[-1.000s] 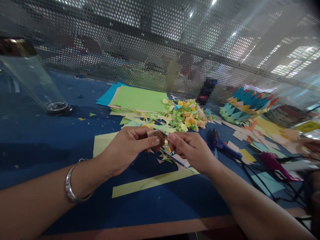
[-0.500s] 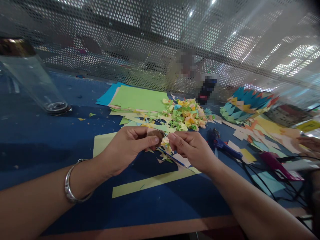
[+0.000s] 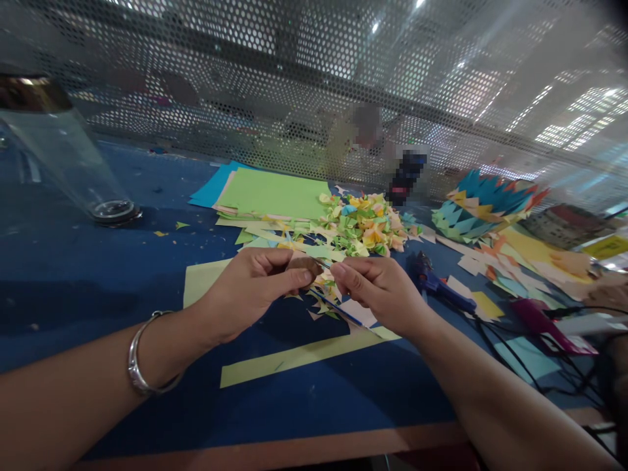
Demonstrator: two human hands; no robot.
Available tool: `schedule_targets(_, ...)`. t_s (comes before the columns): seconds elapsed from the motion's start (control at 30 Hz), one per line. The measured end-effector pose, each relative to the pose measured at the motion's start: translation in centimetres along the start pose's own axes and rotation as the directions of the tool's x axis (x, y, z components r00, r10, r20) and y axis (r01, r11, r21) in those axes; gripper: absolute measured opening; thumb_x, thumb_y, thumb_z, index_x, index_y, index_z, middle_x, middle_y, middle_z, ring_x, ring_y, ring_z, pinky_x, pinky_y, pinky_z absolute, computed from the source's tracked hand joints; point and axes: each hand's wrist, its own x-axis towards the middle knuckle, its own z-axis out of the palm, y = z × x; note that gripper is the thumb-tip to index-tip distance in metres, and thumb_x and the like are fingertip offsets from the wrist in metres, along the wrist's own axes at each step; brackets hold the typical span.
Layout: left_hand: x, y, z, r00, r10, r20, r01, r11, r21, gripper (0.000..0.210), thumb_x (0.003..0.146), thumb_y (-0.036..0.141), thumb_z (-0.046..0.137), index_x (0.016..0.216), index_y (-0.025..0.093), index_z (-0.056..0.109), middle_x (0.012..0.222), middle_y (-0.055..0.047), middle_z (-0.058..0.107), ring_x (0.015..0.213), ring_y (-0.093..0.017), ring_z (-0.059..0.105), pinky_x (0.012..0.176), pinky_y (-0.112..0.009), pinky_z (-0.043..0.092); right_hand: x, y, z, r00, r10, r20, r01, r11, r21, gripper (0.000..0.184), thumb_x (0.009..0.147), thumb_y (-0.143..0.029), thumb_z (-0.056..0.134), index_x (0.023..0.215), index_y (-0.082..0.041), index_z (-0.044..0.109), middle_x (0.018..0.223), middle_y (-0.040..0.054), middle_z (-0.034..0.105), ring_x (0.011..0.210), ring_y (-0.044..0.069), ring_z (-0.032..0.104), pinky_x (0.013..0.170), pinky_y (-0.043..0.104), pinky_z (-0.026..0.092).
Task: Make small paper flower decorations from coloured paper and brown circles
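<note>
My left hand (image 3: 260, 288) pinches a small brown rounded piece (image 3: 308, 267) between thumb and fingers; its kind is unclear. Close beside it, the closed fingers of my right hand (image 3: 375, 288) grip a thin dark rod-like thing (image 3: 321, 263), whose tip reaches the brown piece. Most of that rod is hidden in the fingers. Beneath both hands lies a slim blue stick-like tool (image 3: 346, 315), its far end partly over a pale yellow paper strip (image 3: 275, 363). A heap of small folded paper pieces (image 3: 370, 226) in green, yellow and orange sits just beyond my fingers.
Coloured paper sheets (image 3: 279, 190) are stacked behind my left hand. A glass bottle (image 3: 78, 157) stands at far left. To the right are a blue glue gun (image 3: 444, 288), cables, a magenta box (image 3: 552, 327), a spiky paper basket (image 3: 485, 209) and another person's hand (image 3: 611, 291). A perforated metal screen (image 3: 220, 85) rises behind.
My two hands keep nearly the same place and grip, with the brown piece tilted slightly differently. At the right edge, the other person's hand has shifted a little.
</note>
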Motion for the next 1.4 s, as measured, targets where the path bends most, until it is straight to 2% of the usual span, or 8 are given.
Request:
schedule_targets(0.3,0.21,-0.08,-0.11,0.999,-0.025,0.022,0.025,1.0,0.016,0.013,0.082,0.023,0.066,0.07,0.019,0.07,0.069,0.002,0.058,0.067,-0.012,0.048,0.066,-0.026,0.038,-0.08,0.1,-0.37,0.999,-0.034,0.009,0.035,0.995,-0.093,0.048,0.098,-0.05,0.048,0.063,-0.018,0.052,0.054,-0.0057,0.032,0.051,0.007,0.031,0.05,0.026,0.024)
schedule_targets(0.6,0.25,-0.11,-0.24,0.999,-0.012,0.037,0.012,1.0,0.008,0.013,0.081,0.02,0.066,0.069,0.02,0.071,0.068,0.002,0.06,0.067,-0.012,0.049,0.064,-0.024,0.039,-0.07,0.31,-0.58,0.998,-0.058,0.008,0.058,0.974,-0.219,0.047,0.098,-0.05,0.048,0.065,-0.017,0.057,0.056,-0.0037,0.043,0.052,0.007,0.036,0.05,0.026,0.026)
schedule_targets(0.9,0.35,-0.5,-0.48,0.999,-0.031,0.045,0.029,0.999,0.034,0.009,0.081,0.024,0.067,0.08,0.021,0.076,0.075,0.0,0.066,0.069,-0.013,0.053,0.065,-0.025,0.04,-0.14,0.29,-0.61,0.999,-0.041,0.021,0.045,0.975,-0.217,0.048,0.098,-0.052,0.046,0.065,-0.018,0.056,0.057,-0.0032,0.043,0.053,0.008,0.037,0.051,0.027,0.026)
schedule_targets(1.4,0.46,-0.46,-0.62,0.988,-0.013,0.157,0.007,0.999,0.041,0.012,0.083,0.023,0.064,0.078,0.021,0.074,0.073,0.0,0.062,0.068,-0.013,0.047,0.063,-0.025,0.036,-0.06,0.29,-0.74,0.998,-0.044,0.051,0.052,0.982,-0.183,0.047,0.098,-0.051,0.048,0.063,-0.019,0.052,0.057,-0.0037,0.039,0.053,0.009,0.034,0.05,0.027,0.025)
